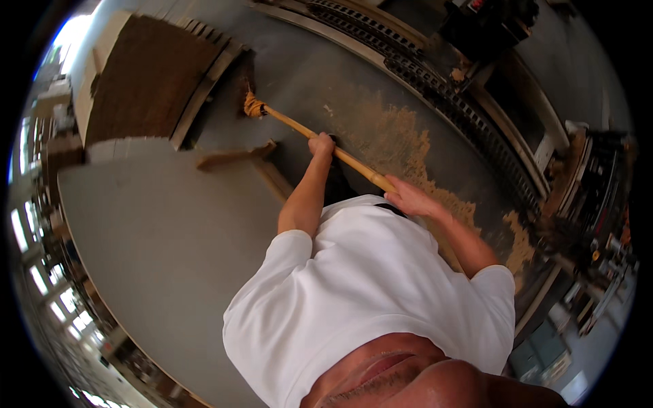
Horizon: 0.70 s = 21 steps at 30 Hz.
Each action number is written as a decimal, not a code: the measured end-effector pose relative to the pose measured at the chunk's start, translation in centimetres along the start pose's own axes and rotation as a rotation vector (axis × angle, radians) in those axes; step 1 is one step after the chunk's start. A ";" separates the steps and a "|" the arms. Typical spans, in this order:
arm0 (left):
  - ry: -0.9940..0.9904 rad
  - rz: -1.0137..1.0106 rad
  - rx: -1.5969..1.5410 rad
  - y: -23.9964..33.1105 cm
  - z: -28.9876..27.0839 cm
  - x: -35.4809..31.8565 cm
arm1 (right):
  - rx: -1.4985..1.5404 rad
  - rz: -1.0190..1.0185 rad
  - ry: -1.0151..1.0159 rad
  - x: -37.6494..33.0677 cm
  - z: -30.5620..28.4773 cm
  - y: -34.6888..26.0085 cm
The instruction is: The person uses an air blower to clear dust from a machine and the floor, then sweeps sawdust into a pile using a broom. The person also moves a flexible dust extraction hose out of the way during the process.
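Note:
A broom with a long bamboo handle (357, 165) slants across the view in front of me. My left hand (321, 144) is wrapped around the middle of the handle. Closer to my body, my right hand (409, 198) grips it near its upper end. At the far left end, the broom head (253, 106) has an orange-yellow binding, and its dark bristles reach the grey floor. A wide spread of tan sawdust (394, 139) lies on the floor to the right of the handle.
A stack of brown boards (153, 78) stands at the far left. A large grey panel (163, 238) fills the left side. Along the right runs a machine rail with a dark toothed track (469, 129). More sawdust (520, 241) lies near the machinery at right.

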<state>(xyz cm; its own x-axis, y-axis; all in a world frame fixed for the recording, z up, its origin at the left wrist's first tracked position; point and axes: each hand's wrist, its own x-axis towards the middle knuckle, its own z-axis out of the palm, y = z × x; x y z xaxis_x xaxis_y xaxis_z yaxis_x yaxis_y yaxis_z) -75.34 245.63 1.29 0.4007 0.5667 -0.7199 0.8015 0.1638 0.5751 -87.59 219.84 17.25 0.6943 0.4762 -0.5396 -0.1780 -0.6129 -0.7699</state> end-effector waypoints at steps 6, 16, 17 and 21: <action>-0.053 0.178 0.347 4.0 1.0 22.3 | 0.262 0.093 0.219 15.9 3.7 -6.5; -0.720 1.615 1.763 3.3 9.7 26.1 | 0.476 0.470 0.562 27.9 8.6 -4.1; -0.769 1.421 1.877 -0.2 10.4 24.5 | 0.532 0.526 0.482 24.5 8.5 -3.4; -1.468 0.947 1.834 -6.8 10.6 0.5 | 0.787 0.863 0.697 6.3 15.0 -3.5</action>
<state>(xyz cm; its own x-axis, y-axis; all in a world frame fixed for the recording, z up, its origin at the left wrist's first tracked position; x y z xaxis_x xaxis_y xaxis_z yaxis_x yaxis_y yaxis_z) -75.92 236.21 -7.10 -0.0216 -0.6797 -0.7331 -0.5506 -0.6040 0.5762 -93.07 234.44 11.48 0.3236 -0.4315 -0.8421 -0.9160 0.0802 -0.3931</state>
